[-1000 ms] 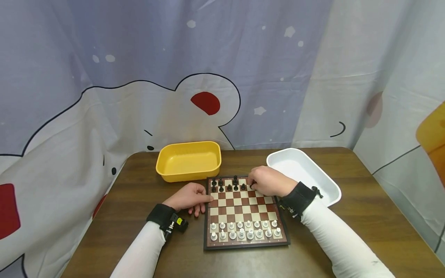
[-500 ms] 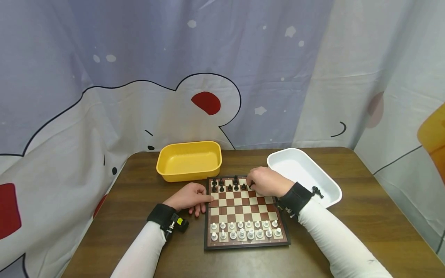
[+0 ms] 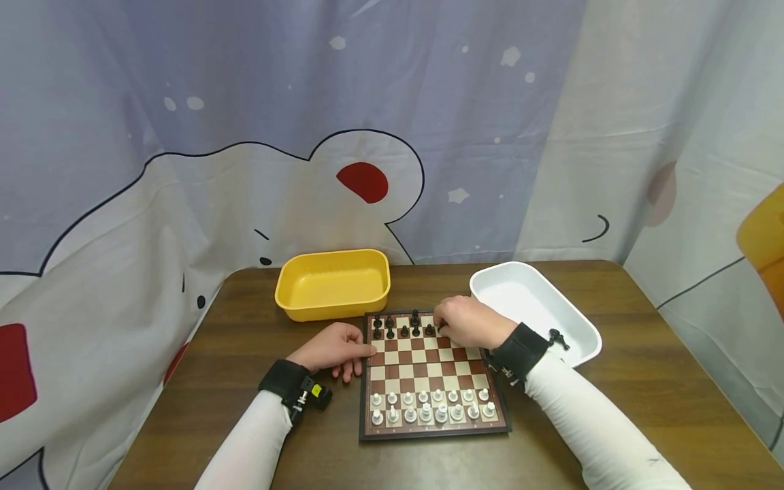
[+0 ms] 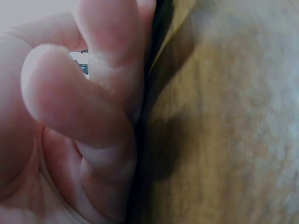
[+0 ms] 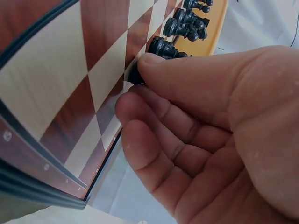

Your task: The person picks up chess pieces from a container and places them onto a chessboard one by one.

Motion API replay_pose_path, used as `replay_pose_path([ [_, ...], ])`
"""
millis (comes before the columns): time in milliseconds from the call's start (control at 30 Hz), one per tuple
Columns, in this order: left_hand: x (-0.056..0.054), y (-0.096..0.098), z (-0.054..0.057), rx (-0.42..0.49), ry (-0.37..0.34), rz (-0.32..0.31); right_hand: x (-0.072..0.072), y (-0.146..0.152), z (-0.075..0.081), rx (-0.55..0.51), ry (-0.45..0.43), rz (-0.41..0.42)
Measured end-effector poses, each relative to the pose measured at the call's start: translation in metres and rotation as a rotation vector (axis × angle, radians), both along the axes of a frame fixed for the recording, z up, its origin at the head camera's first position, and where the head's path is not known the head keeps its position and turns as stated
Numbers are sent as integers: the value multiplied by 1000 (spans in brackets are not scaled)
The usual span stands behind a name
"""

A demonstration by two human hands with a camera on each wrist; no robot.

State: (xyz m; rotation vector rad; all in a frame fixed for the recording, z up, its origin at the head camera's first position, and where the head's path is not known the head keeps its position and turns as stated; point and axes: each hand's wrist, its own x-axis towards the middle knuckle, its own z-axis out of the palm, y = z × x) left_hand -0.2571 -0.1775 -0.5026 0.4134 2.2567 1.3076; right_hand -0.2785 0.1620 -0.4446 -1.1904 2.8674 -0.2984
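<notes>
A folding chessboard (image 3: 422, 373) lies on the table with white chess pieces (image 3: 425, 412) in two rows along the near side. Several black chess pieces (image 3: 404, 331) stand at its far left part. My right hand (image 3: 463, 320) is over the far right part and pinches a black chess piece (image 5: 134, 74) between thumb and fingertips, low at the board and mostly hidden by the fingers. The left hand (image 3: 333, 348) rests at the board's left edge, thumb on the border. Its other fingers (image 4: 110, 140) are loosely bent against the table beside the board.
A yellow tray (image 3: 333, 306) stands behind the board to the left. At the right, a white tray (image 3: 520, 292) holds a few black pieces (image 3: 557, 338) near its front, under the right wrist. A patterned curtain (image 3: 465, 136) hangs behind the wooden table (image 3: 220, 408).
The right hand has shifted very slightly left, still pinching the black chess piece at the same part of the board. The left hand and the other pieces stay put.
</notes>
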Motion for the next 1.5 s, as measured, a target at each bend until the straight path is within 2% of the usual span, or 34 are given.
replay_pose_path([
  [300,1,1,1,-1,-4,5,10,14,17,-54,-26,-55],
  [533,1,-1,0,-3,-12,9,14,37,32,-106,37,-89],
  [733,1,-1,-1,-1,-6,6,13,62,37,-164,66,-133],
  [900,1,0,-1,-1,-9,5,12,85,40,-166,97,-181],
  [1033,1,0,0,1,-4,3,11,100,41,-137,72,-250],
  [1267,0,0,0,2,-10,2,12,122,42,-93,-25,-350],
  [1500,0,-1,-1,-9,-1,-2,11,139,37,-10,-142,-399],
])
